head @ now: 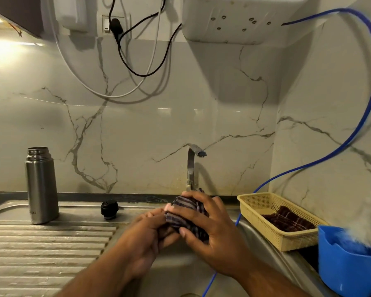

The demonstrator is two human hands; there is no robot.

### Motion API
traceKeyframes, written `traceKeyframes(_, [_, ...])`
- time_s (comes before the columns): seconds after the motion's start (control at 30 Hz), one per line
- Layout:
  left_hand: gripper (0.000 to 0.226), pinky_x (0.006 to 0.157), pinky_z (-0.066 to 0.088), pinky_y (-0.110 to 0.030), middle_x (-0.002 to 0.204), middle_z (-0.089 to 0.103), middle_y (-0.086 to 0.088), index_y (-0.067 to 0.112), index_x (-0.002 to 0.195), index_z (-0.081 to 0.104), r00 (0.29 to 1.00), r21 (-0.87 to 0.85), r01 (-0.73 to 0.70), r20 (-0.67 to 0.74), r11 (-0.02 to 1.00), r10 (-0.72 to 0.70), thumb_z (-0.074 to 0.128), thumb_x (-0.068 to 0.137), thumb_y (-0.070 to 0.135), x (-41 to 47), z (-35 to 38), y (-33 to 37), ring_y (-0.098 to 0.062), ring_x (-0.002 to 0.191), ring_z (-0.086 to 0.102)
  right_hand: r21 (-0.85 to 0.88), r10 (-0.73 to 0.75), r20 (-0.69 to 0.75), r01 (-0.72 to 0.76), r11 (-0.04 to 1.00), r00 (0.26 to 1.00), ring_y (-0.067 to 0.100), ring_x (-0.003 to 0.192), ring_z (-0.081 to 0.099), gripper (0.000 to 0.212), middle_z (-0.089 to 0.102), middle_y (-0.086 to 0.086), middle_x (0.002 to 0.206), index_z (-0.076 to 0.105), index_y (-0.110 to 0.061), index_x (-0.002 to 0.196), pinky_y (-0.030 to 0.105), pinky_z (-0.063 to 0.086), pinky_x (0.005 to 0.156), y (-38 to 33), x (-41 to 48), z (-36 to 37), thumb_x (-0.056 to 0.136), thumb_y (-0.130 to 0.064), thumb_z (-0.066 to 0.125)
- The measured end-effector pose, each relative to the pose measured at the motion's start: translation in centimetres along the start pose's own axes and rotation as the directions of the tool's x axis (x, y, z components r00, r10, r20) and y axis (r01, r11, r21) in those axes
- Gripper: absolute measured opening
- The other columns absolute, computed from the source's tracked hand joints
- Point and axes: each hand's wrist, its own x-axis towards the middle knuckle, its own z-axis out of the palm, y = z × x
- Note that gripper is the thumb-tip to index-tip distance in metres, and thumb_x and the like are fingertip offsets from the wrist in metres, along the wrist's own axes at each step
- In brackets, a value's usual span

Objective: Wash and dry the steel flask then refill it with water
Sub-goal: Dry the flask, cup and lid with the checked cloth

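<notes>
Our right hand (206, 228) and left hand (146, 230) both curl round a bunched striped cloth (189, 215) above the sink (257, 241), apparently readying it for the drying step. Next, we judge, the cloth must reach the steel flask (42, 185), which stands upright and uncapped on the ribbed drainboard (41, 249) at left. Its black cap (109, 209) sits nearby, below the tap (192, 166) and marble-veined wall (137, 129).
</notes>
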Motion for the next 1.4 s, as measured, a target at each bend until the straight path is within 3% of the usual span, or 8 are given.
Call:
traceKeyframes(0.17, [0.030,0.082,0.055,-0.031,0.105,0.075,-0.019,0.002,0.108,0.076,0.980,0.301,-0.190,0.119,0.934,0.161,0.058,0.096,0.022,-0.2,0.3,-0.7,-0.023,0.092,0.069,0.278,0.245,0.034,-0.244,0.929,0.969,-0.004,0.119,0.051,0.035,0.049,-0.026,0.132,0.047,-0.061,0.134,0.018,0.047,0.093,-0.2,0.2,0.2,0.099,-0.057,0.047])
traceKeyframes(0.37, [0.022,0.084,0.054,-0.022,0.099,0.079,0.004,0.022,0.107,0.080,0.900,0.684,-0.436,0.342,0.585,0.271,0.060,0.100,0.016,-0.4,0.7,-1.5,-0.007,0.096,0.072,0.591,0.708,0.269,-0.692,0.415,0.654,0.011,0.098,0.065,0.030,0.069,-0.008,0.103,0.063,-0.037,0.101,0.033,0.053,0.090,-1.0,0.7,-0.2,0.101,-0.059,0.042])
traceKeyframes(0.47, [0.026,0.084,0.051,-0.025,0.100,0.078,-0.010,0.010,0.104,0.079,0.946,0.596,-0.317,0.253,0.738,0.203,0.057,0.100,0.023,-0.7,0.5,-1.6,-0.019,0.092,0.069,0.454,0.684,0.152,-0.665,0.593,0.714,0.003,0.092,0.062,0.031,0.067,-0.012,0.099,0.061,-0.037,0.103,0.022,0.049,0.077,-1.4,0.3,-0.1,0.102,-0.060,0.039])
traceKeyframes(0.6, [0.031,0.078,0.054,-0.034,0.109,0.073,-0.026,0.004,0.109,0.073,0.996,0.271,-0.004,-0.084,0.963,0.028,0.050,0.104,0.024,-0.6,0.8,-1.1,-0.028,0.093,0.066,0.061,0.312,0.036,-0.314,0.947,0.949,-0.004,0.104,0.054,0.043,0.054,-0.022,0.120,0.042,-0.047,0.136,0.011,0.041,0.078,-1.5,0.0,-0.2,0.097,-0.064,0.044])
traceKeyframes(0.73, [0.031,0.056,0.056,-0.027,0.095,0.076,-0.018,0.001,0.113,0.069,0.986,0.114,0.075,-0.157,0.991,-0.056,0.045,0.105,0.019,-0.8,0.6,-0.1,-0.022,0.078,0.072,-0.107,-0.015,0.043,0.020,0.994,0.999,-0.004,0.118,0.045,0.059,0.042,-0.023,0.132,0.034,-0.050,0.146,0.012,0.044,0.090,-0.6,0.0,-0.2,0.093,-0.063,0.054])
traceKeyframes(0.9, [0.034,0.070,0.055,-0.031,0.099,0.076,-0.015,0.006,0.105,0.074,0.998,0.143,-0.020,-0.061,0.989,0.029,0.049,0.104,0.029,-0.8,0.6,-0.1,-0.019,0.082,0.071,0.152,0.189,-0.069,-0.177,0.972,0.980,-0.007,0.108,0.054,0.043,0.051,-0.023,0.122,0.043,-0.049,0.138,0.013,0.047,0.085,-1.5,-0.2,0.6,0.096,-0.060,0.051])
traceKeyframes(1.17, [0.029,0.096,0.054,-0.034,0.111,0.076,-0.008,0.016,0.116,0.075,0.950,0.535,-0.302,0.235,0.789,0.204,0.054,0.101,0.029,-1.4,0.8,-0.8,-0.023,0.107,0.069,0.723,0.748,0.188,-0.605,0.333,0.637,0.020,0.088,0.073,0.046,0.076,0.006,0.092,0.071,-0.023,0.100,0.035,0.058,0.080,-2.2,0.4,-0.3,0.104,-0.054,0.036])
traceKeyframes(1.4, [0.031,0.083,0.056,-0.031,0.096,0.074,-0.018,0.008,0.096,0.078,0.976,0.307,-0.216,0.101,0.927,0.193,0.057,0.097,0.031,-1.6,1.3,-0.3,-0.022,0.087,0.069,0.179,0.336,-0.086,-0.317,0.931,0.938,-0.002,0.103,0.060,0.050,0.057,-0.021,0.116,0.044,-0.047,0.132,0.012,0.048,0.080,-1.9,-0.3,0.1,0.092,-0.074,0.031])
